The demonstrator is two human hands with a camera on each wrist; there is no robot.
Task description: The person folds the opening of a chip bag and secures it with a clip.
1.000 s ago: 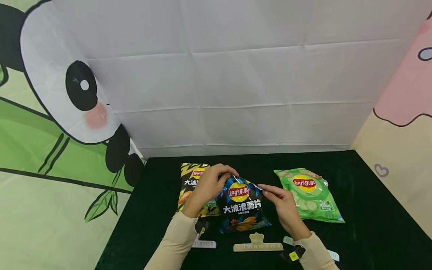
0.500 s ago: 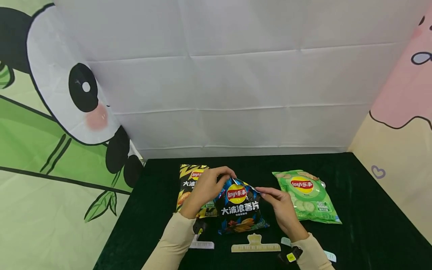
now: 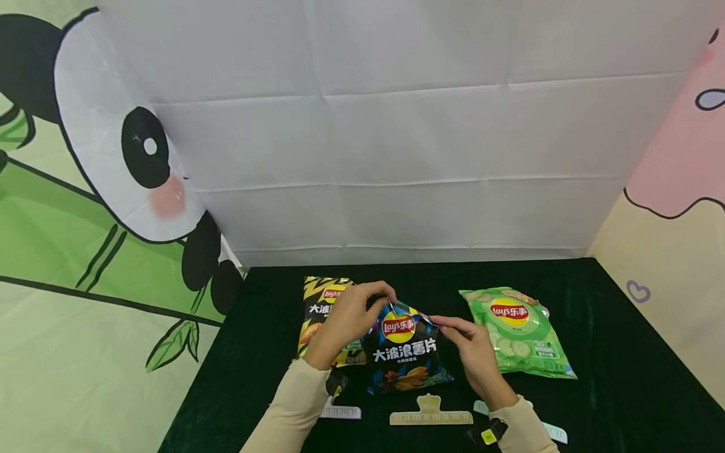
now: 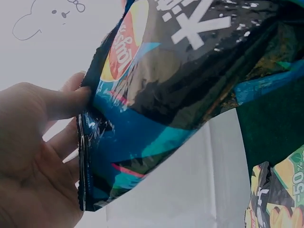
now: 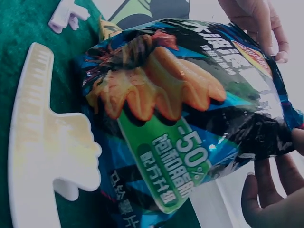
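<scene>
A black and blue Lay's chip bag (image 3: 403,355) leans up from the table between both hands, its printed front towards me. At its upper left corner my left hand (image 3: 354,318) pinches the top edge; in the left wrist view the thumb (image 4: 66,102) lies on the front, with fingers behind. My right hand (image 3: 474,355) pinches the upper right corner between thumb and fingers. In the right wrist view, the bag's lower part (image 5: 161,85) fills the middle, and the other fingers (image 5: 261,190) of that hand show below the corner.
A yellow and black chip bag (image 3: 316,311) lies behind my left hand, a green one (image 3: 521,336) to the right. Along the front of the dark green table (image 3: 612,377) are a cream bag clip (image 3: 430,416), a pale lilac clip (image 3: 344,412) and a mint clip (image 3: 555,433), partly under my right wrist.
Both hands keep their pinch on the black and blue chip bag. Its top edge shifts slightly between the fingers, and the head view moves a little. The other bags and clips stay put.
</scene>
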